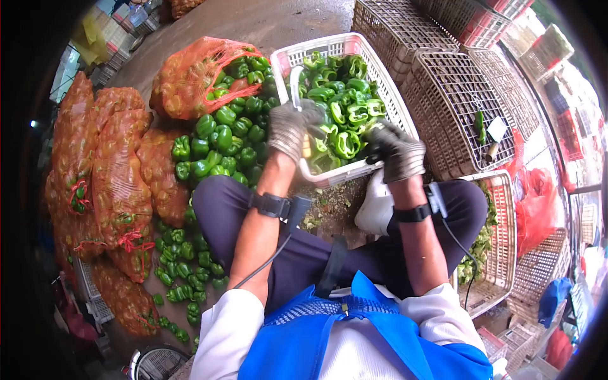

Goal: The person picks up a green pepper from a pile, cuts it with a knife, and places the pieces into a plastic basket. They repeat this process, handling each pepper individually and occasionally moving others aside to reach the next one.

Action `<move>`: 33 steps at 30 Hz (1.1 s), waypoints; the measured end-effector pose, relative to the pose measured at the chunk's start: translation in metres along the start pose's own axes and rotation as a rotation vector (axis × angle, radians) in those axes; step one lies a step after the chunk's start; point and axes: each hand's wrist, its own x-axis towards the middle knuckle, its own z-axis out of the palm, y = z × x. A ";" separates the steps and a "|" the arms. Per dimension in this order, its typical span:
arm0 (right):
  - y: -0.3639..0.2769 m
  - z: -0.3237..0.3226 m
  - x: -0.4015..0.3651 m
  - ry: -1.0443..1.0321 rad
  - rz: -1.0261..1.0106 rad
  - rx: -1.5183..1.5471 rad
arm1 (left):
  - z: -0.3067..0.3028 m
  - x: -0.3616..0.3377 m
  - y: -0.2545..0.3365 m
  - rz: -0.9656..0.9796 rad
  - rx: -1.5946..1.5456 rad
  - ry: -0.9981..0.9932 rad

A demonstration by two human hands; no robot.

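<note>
A white plastic crate (387,85) stands in front of my knees, filled with cut green bell peppers (348,144). My left hand (292,130), in a grey work glove, is over the crate's left rim with its fingers curled in. A short yellowish piece (306,147) shows right beside those fingers; I cannot tell what it is. My right hand (397,151), gloved too, hovers at the crate's near right corner, its dark fingers curled and somewhat blurred. Whole green bell peppers (221,138) lie heaped left of the crate, close to my left forearm.
An orange mesh sack (183,79) spills peppers onto the heap. Several full mesh sacks (120,171) stand at the left. Stacked plastic crates (437,117) rise on the right, with a long green pepper (481,126) on top. Another crate (500,253) with green scraps stands beside my right knee.
</note>
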 end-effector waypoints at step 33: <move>0.145 0.198 0.103 -1.009 -0.468 -1.395 | -0.204 -0.130 0.089 0.093 0.181 0.580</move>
